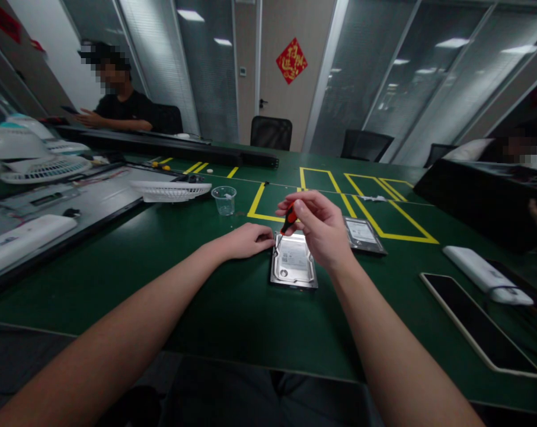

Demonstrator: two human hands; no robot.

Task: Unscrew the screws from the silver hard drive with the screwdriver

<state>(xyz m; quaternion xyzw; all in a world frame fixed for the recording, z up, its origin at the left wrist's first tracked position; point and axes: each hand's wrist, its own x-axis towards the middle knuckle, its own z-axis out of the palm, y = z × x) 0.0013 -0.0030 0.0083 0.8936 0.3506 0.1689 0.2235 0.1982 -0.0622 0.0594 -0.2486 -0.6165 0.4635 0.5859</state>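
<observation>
Silver metal drive point(295, 260): laid flat on the table, between the two forearms; its rectangular cover is shaped with raised ridges, a pale printed label and a round mark near the lower left corner.
Screwdriver point(290, 218): a rounded red-and-black handle, slanted above the drive, with its thin shaft pointed down at the drive's left edge.
Right hand point(325, 231): the screwdriver handle is gripped between thumb and fingers.
Left hand point(249, 241): rested with bent fingers at the drive's upper left side; whether the edge is pinched cannot be told.
Second drive point(365, 235): placed flat beyond the right wrist, partly covered by it.
Cup point(225, 203): clear, thin plastic, stood upright left of the drives.
Table point(237, 314): smooth dark green, marked with yellow tape point(413, 238) in rectangles.
Phone point(479, 323): flat, dark-screened, pale-rimmed, laid at the right.
Room: enclosed by glass panels and a wooden door point(301, 98) hung with a red diamond point(291, 61); a co-worker point(125, 110) is seated far left.
</observation>
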